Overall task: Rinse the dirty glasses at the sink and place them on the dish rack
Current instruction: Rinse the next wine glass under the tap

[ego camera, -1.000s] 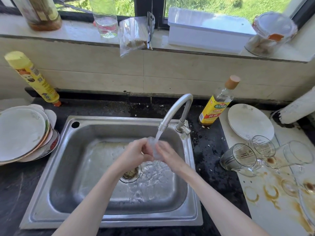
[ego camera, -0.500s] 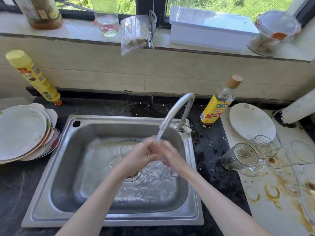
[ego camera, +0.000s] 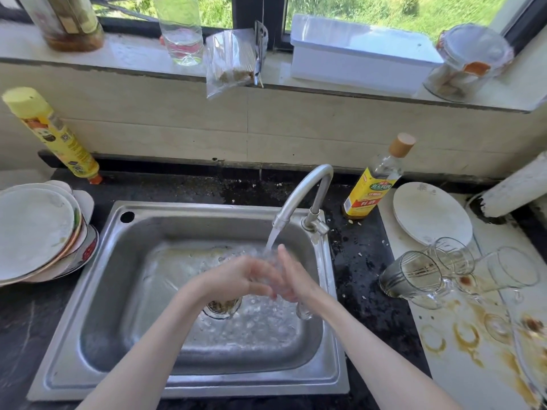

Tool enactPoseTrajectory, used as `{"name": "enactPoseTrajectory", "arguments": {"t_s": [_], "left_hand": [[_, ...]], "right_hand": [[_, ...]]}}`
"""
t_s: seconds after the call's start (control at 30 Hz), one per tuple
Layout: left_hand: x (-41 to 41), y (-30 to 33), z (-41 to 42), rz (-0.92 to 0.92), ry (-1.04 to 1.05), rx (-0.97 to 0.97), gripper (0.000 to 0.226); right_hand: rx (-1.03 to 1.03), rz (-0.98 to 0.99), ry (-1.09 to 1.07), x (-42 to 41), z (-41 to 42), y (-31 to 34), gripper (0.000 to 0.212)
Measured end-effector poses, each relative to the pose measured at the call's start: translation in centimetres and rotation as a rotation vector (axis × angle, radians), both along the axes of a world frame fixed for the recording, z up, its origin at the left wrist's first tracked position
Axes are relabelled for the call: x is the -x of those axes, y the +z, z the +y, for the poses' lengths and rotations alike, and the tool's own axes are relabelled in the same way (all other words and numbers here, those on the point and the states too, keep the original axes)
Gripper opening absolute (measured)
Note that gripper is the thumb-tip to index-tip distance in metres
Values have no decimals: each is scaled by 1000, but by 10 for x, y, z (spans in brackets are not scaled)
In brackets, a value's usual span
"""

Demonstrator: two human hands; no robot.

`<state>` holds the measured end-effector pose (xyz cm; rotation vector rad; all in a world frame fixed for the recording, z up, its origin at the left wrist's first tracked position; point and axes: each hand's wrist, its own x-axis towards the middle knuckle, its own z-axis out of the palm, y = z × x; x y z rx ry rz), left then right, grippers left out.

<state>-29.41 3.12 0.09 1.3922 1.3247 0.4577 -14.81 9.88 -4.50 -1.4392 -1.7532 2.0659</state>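
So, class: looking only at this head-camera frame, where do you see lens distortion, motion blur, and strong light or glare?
Head view: the wide lens bows the window sill and tilts the yellow bottle; the left hand, right hand and the glass between them smear under the running water; hard sunlight washes out the white box and glints off the sink rim.

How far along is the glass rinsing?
Done: nothing visibly; no dish rack or rinsed glass is in view. In hand: both hands, left hand and right hand, hold one glass under the running tap. Left: three stained glasses lying on the right counter.
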Motion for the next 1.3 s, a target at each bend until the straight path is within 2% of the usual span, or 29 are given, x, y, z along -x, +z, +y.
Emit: {"name": "enactPoseTrajectory", "arguments": {"t_s": [0.07, 0.13, 0.23, 0.3, 0.37, 0.43, 0.47, 0.53, 0.6, 0.63, 0.67, 0.73, 0.83, 0.93, 1.0, 1.07, 1.13, 1.23, 1.3], "left_hand": [[2, 1, 2, 15, 18, -26, 17], [0, -6, 4, 57, 222, -82, 17], [-4, -19, 4, 65, 472, -158, 27], [-5, -18, 4, 74, 353, -172, 19], [-4, -11, 3, 97, 90, -90, 11], [-3, -5, 5, 110, -45, -36, 13], [-3, -4, 6, 107, -19, -39, 12], [-6, -4, 8, 107, 165, -96, 6], [-11, -9, 10, 138, 385, -194, 20], [-12, -11, 10, 129, 429, -220, 23], [-13, -11, 11, 103, 407, -221, 23], [-10, -4, 10, 43, 194, -131, 17], [0, 2, 8, 9, -56, -2, 15], [4, 2, 12, 54, 60, -88, 14], [3, -5, 15, 132, 253, -157, 23], [1, -11, 15, 109, 364, -176, 24], [2, -11, 12, 12, 266, -127, 14], [8, -1, 9, 5, -5, -22, 12], [9, 2, 11, 45, 40, -34, 11]], "right_hand": [[20, -7, 16, -1, 1, 1, 73], [-6, -9, -9, 2, -2, 1, 68], [-86, 27, 1, 1, -3, 5, 47], [-63, 36, -18, 0, -2, 10, 42], [-13, -9, -35, -2, 1, 9, 57], [59, -60, -33, -2, 2, 15, 69], [94, -53, -32, -2, 3, 16, 73], [69, -11, 19, 0, 3, 15, 77], [-20, 36, 29, 3, 2, 17, 60], [-37, 58, 16, 4, 1, 15, 52], [-43, 82, -3, 4, 0, 14, 50], [2, 88, -37, 2, 3, 13, 59], [167, -13, 8, -4, 10, 18, 67], [200, 9, 52, -2, 9, 12, 71], [106, 54, 12, 0, 6, 10, 61], [24, 107, 18, 2, 2, 13, 44], [20, 127, 31, 3, 0, 18, 48], [79, 25, 17, 3, 5, 10, 76], [113, -19, 21, 4, 5, 6, 83]]}}
